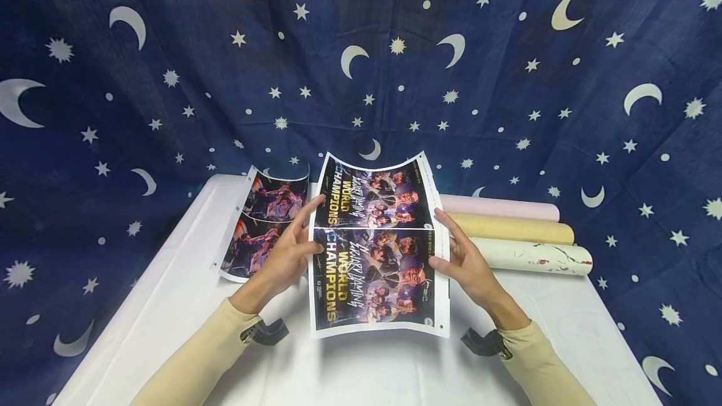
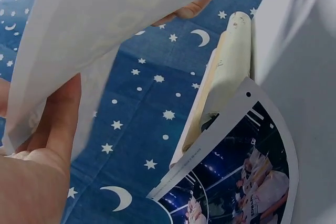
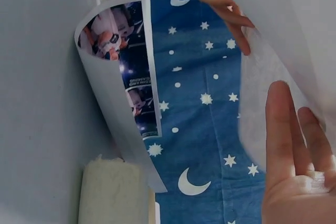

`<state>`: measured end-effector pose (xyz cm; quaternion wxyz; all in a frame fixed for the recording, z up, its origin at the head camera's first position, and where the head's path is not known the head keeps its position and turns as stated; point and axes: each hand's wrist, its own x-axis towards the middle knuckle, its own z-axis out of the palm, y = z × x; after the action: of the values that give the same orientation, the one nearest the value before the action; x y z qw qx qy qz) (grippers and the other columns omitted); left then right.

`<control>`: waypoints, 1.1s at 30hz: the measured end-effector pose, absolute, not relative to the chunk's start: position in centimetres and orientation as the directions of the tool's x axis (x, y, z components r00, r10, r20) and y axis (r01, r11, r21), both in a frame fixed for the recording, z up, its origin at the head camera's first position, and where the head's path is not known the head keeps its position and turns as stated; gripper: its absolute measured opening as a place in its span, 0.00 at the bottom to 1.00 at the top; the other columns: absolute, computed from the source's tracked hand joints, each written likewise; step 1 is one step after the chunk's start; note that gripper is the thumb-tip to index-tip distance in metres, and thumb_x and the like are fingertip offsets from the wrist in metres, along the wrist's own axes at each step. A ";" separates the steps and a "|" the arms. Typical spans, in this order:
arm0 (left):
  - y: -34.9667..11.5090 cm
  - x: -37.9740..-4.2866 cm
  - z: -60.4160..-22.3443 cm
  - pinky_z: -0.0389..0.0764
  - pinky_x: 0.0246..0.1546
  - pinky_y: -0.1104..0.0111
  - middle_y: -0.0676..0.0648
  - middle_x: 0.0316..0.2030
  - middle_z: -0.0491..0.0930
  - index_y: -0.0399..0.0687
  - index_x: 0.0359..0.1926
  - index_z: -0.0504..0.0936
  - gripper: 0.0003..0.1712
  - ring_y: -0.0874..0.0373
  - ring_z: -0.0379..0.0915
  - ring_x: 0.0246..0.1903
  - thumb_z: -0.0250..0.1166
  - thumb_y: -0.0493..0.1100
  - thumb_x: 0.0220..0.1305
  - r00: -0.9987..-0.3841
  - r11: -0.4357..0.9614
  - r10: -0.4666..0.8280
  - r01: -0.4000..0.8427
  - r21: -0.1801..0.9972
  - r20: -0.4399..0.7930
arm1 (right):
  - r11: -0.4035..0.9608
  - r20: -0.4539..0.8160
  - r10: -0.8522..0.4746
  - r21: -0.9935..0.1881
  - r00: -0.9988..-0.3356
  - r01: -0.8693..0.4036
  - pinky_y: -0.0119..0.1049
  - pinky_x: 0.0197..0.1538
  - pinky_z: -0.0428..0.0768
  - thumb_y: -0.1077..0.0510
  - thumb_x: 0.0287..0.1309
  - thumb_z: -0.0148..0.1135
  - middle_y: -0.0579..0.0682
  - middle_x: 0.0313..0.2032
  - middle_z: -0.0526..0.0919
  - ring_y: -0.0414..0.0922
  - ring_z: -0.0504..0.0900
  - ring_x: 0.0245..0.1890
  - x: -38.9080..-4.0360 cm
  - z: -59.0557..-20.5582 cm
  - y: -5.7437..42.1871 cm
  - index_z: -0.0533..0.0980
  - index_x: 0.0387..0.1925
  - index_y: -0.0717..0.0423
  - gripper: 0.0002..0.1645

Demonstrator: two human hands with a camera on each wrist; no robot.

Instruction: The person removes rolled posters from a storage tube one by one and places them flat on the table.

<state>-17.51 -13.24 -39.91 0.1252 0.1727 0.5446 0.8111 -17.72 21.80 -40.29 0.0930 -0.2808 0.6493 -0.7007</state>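
A printed poster sheet (image 1: 372, 281) is held up above the table, bearing two copies of a group picture with "WORLD CHAMPIONS" lettering. Its side edges curve, and a white line crosses its middle. My left hand (image 1: 287, 255) pinches the left edge, thumb in front and fingers behind. At the right edge my right hand (image 1: 465, 262) pinches it the same way. Both wrist views show the sheet's plain white back, with left-hand fingers (image 2: 65, 114) and right-hand fingers (image 3: 281, 129) behind it. Another curling poster sheet (image 1: 271, 199) lies to the left on the table.
Three rolls lie at the table's right: a pink roll (image 1: 502, 207), a yellow roll (image 1: 519, 229) and a whitish roll (image 1: 536, 257) with dark red marks. A white cover spreads over the table (image 1: 169, 331). Behind hangs a blue curtain (image 1: 395, 105) with moons and stars.
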 end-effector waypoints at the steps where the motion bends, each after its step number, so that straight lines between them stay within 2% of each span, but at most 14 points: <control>1: -13.2 -17.5 -39.9 0.82 0.52 0.61 0.41 0.68 0.66 0.65 0.78 0.45 0.58 0.57 0.79 0.55 0.47 0.18 0.51 -0.910 -0.367 0.389 -0.009 0.930 0.145 | -0.126 0.269 -0.488 -0.963 -0.830 -0.237 0.36 0.52 0.83 0.76 0.62 0.53 0.40 0.62 0.74 0.38 0.80 0.57 -17.7 -40.3 21.8 0.40 0.78 0.49 0.53; 4: -13.1 -17.5 -39.8 0.82 0.52 0.63 0.38 0.74 0.55 0.65 0.78 0.46 0.58 0.60 0.77 0.56 0.48 0.18 0.50 -0.922 -0.341 0.355 0.023 0.940 0.152 | -0.095 0.260 -0.466 -0.965 -0.846 -0.244 0.36 0.53 0.83 0.74 0.63 0.53 0.39 0.63 0.73 0.38 0.80 0.57 -17.7 -40.3 22.0 0.40 0.78 0.45 0.51; 6: -13.1 -17.5 -39.7 0.82 0.52 0.63 0.38 0.75 0.51 0.64 0.78 0.47 0.58 0.61 0.76 0.57 0.47 0.18 0.50 -0.934 -0.340 0.320 0.042 0.939 0.158 | -0.094 0.273 -0.456 -0.961 -0.847 -0.258 0.36 0.55 0.82 0.72 0.65 0.50 0.39 0.64 0.71 0.39 0.80 0.58 -17.6 -40.4 22.1 0.41 0.78 0.44 0.49; 8: -13.1 -17.5 -39.5 0.82 0.52 0.64 0.40 0.75 0.50 0.64 0.78 0.47 0.57 0.62 0.76 0.57 0.47 0.17 0.50 -0.949 -0.357 0.271 0.057 0.932 0.162 | -0.122 0.305 -0.448 -0.952 -0.840 -0.281 0.35 0.57 0.80 0.70 0.68 0.47 0.42 0.67 0.69 0.40 0.79 0.59 -17.5 -40.4 22.2 0.40 0.78 0.45 0.46; 13: -13.6 -17.5 -38.7 0.82 0.52 0.65 0.42 0.75 0.52 0.63 0.78 0.47 0.56 0.61 0.76 0.57 0.45 0.16 0.52 -0.976 -0.457 0.121 0.109 0.883 0.183 | -0.240 0.403 -0.381 -0.912 -0.832 -0.332 0.36 0.62 0.75 0.63 0.75 0.39 0.58 0.73 0.57 0.44 0.72 0.65 -17.3 -40.2 22.0 0.40 0.78 0.50 0.36; 17: -13.9 -17.9 -38.2 0.83 0.51 0.65 0.45 0.75 0.54 0.63 0.77 0.47 0.56 0.58 0.76 0.57 0.43 0.15 0.53 -0.977 -0.527 -0.020 0.191 0.828 0.213 | -0.279 0.426 -0.273 -0.893 -0.862 -0.353 0.40 0.62 0.77 0.57 0.76 0.40 0.62 0.73 0.56 0.48 0.73 0.65 -17.2 -40.2 21.4 0.46 0.77 0.51 0.33; 19: -13.7 -18.0 -38.0 0.84 0.37 0.73 0.46 0.74 0.57 0.63 0.77 0.48 0.55 0.63 0.81 0.46 0.43 0.15 0.53 -0.969 -0.551 -0.111 0.246 0.797 0.222 | -0.268 0.433 -0.226 -0.889 -0.872 -0.372 0.42 0.59 0.80 0.59 0.76 0.42 0.64 0.72 0.57 0.49 0.76 0.63 -17.1 -40.6 20.8 0.48 0.76 0.54 0.32; 21: -13.2 -18.2 -37.9 0.78 0.24 0.80 0.47 0.73 0.57 0.62 0.77 0.49 0.55 0.67 0.80 0.32 0.43 0.15 0.52 -0.954 -0.567 -0.199 0.299 0.768 0.225 | -0.234 0.425 -0.212 -0.896 -0.880 -0.377 0.44 0.57 0.81 0.62 0.75 0.44 0.64 0.71 0.60 0.49 0.79 0.60 -17.0 -41.0 20.2 0.50 0.76 0.54 0.32; 24: -12.5 -18.3 -38.0 0.59 0.09 0.82 0.47 0.74 0.53 0.60 0.76 0.50 0.54 0.72 0.62 0.12 0.46 0.16 0.51 -0.931 -0.565 -0.304 0.348 0.748 0.204 | -0.181 0.381 -0.248 -0.921 -0.891 -0.344 0.46 0.54 0.83 0.65 0.72 0.47 0.65 0.68 0.63 0.47 0.82 0.57 -16.9 -41.8 19.0 0.50 0.76 0.55 0.35; 25: -12.3 -18.3 -38.1 0.59 0.09 0.82 0.49 0.76 0.48 0.59 0.76 0.50 0.54 0.72 0.58 0.11 0.46 0.16 0.51 -0.925 -0.561 -0.325 0.356 0.747 0.197 | -0.168 0.361 -0.279 -0.931 -0.890 -0.325 0.46 0.54 0.83 0.65 0.72 0.48 0.65 0.68 0.64 0.46 0.82 0.56 -16.8 -42.0 18.6 0.50 0.76 0.54 0.36; 26: -12.0 -18.3 -38.2 0.59 0.10 0.83 0.49 0.76 0.43 0.59 0.76 0.50 0.54 0.72 0.58 0.12 0.47 0.16 0.52 -0.921 -0.561 -0.339 0.360 0.745 0.190 | -0.161 0.334 -0.312 -0.941 -0.889 -0.297 0.48 0.53 0.82 0.65 0.71 0.50 0.64 0.68 0.65 0.45 0.83 0.56 -16.8 -42.1 18.2 0.48 0.76 0.53 0.38; 29: -11.3 -18.2 -38.2 0.59 0.11 0.83 0.51 0.77 0.33 0.60 0.76 0.49 0.54 0.71 0.55 0.12 0.48 0.17 0.52 -0.915 -0.550 -0.367 0.359 0.754 0.169 | -0.155 0.261 -0.434 -0.964 -0.862 -0.214 0.55 0.53 0.81 0.65 0.69 0.53 0.69 0.70 0.60 0.45 0.83 0.56 -16.8 -42.2 17.1 0.42 0.78 0.48 0.45; 30: -11.0 -18.1 -38.2 0.59 0.12 0.83 0.52 0.77 0.31 0.60 0.76 0.50 0.54 0.71 0.55 0.13 0.49 0.17 0.53 -0.914 -0.550 -0.372 0.357 0.755 0.161 | -0.145 0.235 -0.468 -0.971 -0.852 -0.189 0.57 0.53 0.80 0.65 0.69 0.54 0.69 0.70 0.57 0.46 0.83 0.56 -16.9 -42.1 16.8 0.40 0.78 0.45 0.47; 33: -10.2 -17.8 -38.2 0.60 0.15 0.83 0.52 0.76 0.33 0.60 0.76 0.49 0.53 0.71 0.55 0.14 0.49 0.18 0.54 -0.917 -0.563 -0.371 0.346 0.750 0.144 | -0.087 0.169 -0.516 -0.986 -0.839 -0.146 0.57 0.54 0.80 0.62 0.68 0.56 0.68 0.73 0.49 0.47 0.83 0.53 -17.2 -41.9 16.0 0.37 0.78 0.38 0.50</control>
<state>-17.84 -10.19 -38.25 -0.2027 -0.0150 0.4210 0.8840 -17.17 16.00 -41.88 0.1336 -0.2498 0.6625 -0.6935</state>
